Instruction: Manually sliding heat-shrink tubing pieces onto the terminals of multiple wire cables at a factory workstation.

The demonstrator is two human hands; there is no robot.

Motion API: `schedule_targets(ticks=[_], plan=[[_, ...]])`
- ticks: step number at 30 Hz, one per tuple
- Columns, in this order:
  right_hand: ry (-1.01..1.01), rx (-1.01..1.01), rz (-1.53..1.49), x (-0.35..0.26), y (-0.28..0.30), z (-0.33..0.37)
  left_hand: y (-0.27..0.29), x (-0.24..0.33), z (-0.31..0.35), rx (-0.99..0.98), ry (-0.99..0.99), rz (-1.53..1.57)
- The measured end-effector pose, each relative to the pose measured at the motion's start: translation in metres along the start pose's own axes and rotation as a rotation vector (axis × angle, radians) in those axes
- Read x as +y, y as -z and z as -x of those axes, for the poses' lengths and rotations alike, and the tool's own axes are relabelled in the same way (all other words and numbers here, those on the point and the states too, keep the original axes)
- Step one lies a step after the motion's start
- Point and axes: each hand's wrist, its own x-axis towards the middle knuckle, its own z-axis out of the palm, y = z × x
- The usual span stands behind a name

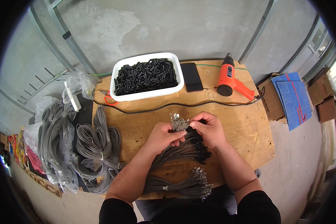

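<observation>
My left hand is closed round a bundle of thin grey wires, whose metal-tipped ends stick up above the fingers. Thumb and forefinger of my right hand pinch together at the right side of these tips. What lies in the pinch is too small to make out, and something black shows partly behind the fingers. Below both hands, grey wires with black sleeved ends fan across the wooden table. Closer to me rests another tied bundle of grey wires with bare metal terminals.
A white tub full of short black sleeves stands at the back. Beside it lie a black phone, rubber bands and an orange heat gun. A black cable crosses the table. Coiled grey wires lie left.
</observation>
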Motion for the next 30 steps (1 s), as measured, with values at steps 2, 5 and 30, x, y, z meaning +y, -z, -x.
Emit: schedule_targets(ticks=[2, 5, 30], plan=[[0.031, -0.012, 0.027, 0.005, 0.002, -0.001, 0.0, 0.002, 0.001, -0.022, -0.006, -0.058], [0.029, -0.026, 0.052, 0.004, 0.002, 0.0, 0.0, 0.003, 0.001, -0.048, 0.023, -0.08], [-0.058, -0.112, 0.192, 0.001, 0.006, 0.001, 0.002, -0.004, -0.001, 0.005, -0.074, 0.13]])
